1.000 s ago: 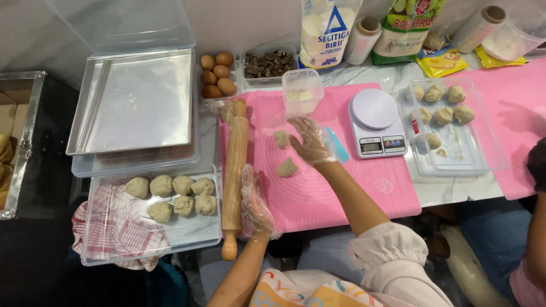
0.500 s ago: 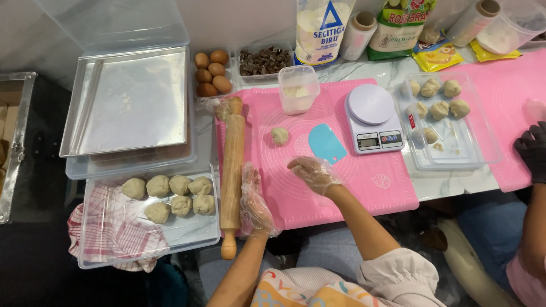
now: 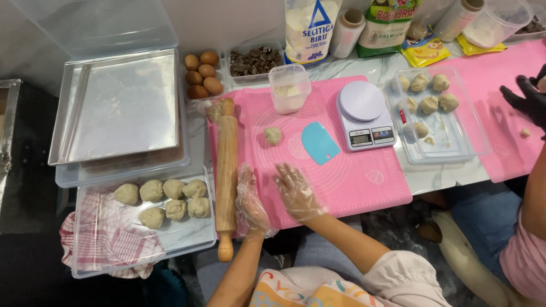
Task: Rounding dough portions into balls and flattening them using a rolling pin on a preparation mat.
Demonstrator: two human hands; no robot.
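Both my hands wear clear plastic gloves. My left hand (image 3: 250, 199) stands on edge at the near left of the pink silicone mat (image 3: 358, 182), right beside a wooden rolling pin (image 3: 227, 165), and holds nothing I can see. My right hand (image 3: 296, 190) lies palm down on the mat with its fingers spread; what is under the palm is hidden. A small dough ball (image 3: 273, 135) sits farther up the mat, apart from both hands. A blue plastic scraper (image 3: 320, 142) lies just right of it.
A white digital scale (image 3: 364, 113) and a clear cup (image 3: 290, 88) stand at the mat's far edge. At left are a clear tray (image 3: 176, 241) with several dough balls (image 3: 165, 196) and a metal baking tray (image 3: 119, 108). Eggs (image 3: 202, 74), chocolate chunks (image 3: 254, 59) and flour bags (image 3: 310, 23) line the back. A co-worker's black-gloved hand (image 3: 526, 99) works at right.
My right hand has drawn back from the middle of the mat to its near edge. A second small dough piece seen by that hand a second ago is out of sight.
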